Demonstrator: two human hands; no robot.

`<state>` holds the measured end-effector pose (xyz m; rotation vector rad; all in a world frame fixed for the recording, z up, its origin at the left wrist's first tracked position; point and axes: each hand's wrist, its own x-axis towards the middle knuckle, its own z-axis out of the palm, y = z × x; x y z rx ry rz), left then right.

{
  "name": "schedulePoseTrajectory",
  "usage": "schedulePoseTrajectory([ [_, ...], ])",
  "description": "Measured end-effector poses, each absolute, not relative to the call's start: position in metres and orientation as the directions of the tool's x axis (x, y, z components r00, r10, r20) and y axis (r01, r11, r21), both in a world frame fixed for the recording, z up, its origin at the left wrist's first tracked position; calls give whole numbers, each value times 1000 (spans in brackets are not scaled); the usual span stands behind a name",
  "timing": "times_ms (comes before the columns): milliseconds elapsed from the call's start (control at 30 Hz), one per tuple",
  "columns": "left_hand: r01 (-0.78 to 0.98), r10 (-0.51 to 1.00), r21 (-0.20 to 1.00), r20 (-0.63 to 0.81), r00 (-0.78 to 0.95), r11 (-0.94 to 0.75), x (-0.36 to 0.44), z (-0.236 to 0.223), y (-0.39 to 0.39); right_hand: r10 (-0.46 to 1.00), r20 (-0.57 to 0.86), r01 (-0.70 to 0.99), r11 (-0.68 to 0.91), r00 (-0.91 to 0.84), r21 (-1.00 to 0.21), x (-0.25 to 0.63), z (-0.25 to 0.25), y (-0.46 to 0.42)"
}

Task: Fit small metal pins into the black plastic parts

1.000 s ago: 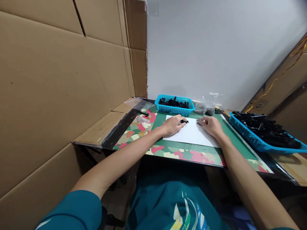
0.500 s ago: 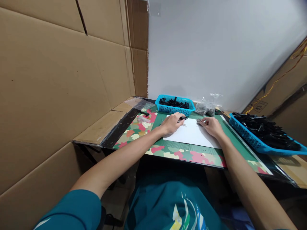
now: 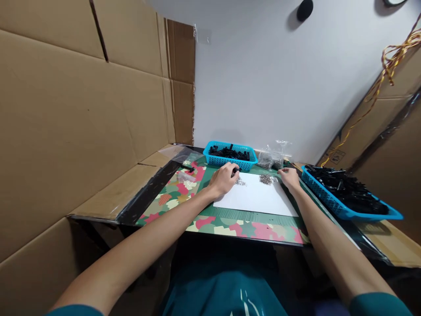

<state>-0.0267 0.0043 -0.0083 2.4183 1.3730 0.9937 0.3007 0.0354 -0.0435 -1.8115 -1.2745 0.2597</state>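
My left hand [image 3: 223, 180] is closed around a small black plastic part [image 3: 236, 170], mostly hidden by the fingers, over the left side of a white sheet [image 3: 256, 201]. Just beside its fingertips lies a loose scatter of tiny metal pieces [image 3: 241, 181]. A denser pile of small metal pieces [image 3: 266, 179] sits near the sheet's far edge. To the right of that pile, my right hand [image 3: 290, 178] is at the sheet's far right corner with its fingertips pinched together. Whatever may be between them is too small to see.
A blue basket [image 3: 230, 161] of black parts stands behind the sheet. Clear plastic bags [image 3: 271, 159] lie right of it. A larger blue basket [image 3: 348, 210] heaped with black parts is at the right. Cardboard [image 3: 82, 109] walls the left side. A black piece [image 3: 187, 168] lies at left.
My right hand has moved off the denser metal pile to the right, uncovering it. My left hand still holds the black part. The head view has shifted, showing more wall above.
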Motion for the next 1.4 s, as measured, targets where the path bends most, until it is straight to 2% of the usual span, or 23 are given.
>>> schedulePoseTrajectory([
  [233,692,828,479,446,339,-541,-27,-9,7,944,192,647,-30,269,-762,288,-37,69],
  [733,628,804,507,436,404,-590,-24,-13,5,986,76,649,-40,150,-760,278,-32,95],
  [900,453,779,634,482,401,-626,-23,-19,13,991,122,636,55,63,-770,266,-15,77],
  [1000,340,786,715,495,370,-610,-19,-23,19,982,106,518,173,-157,-837,248,0,54],
  [1100,216,807,799,470,358,-562,-16,-26,22,944,150,213,217,-295,-953,220,9,27],
  [1200,37,840,895,402,364,-445,-14,-25,21,940,234,-77,222,-249,-972,188,5,8],
  [1300,-60,865,932,354,357,-356,-13,-22,17,950,210,-201,165,-232,-966,164,-7,-1],
  [1400,-58,881,940,336,333,-336,-14,-17,12,967,187,-290,131,-176,-948,151,-15,-4],
])
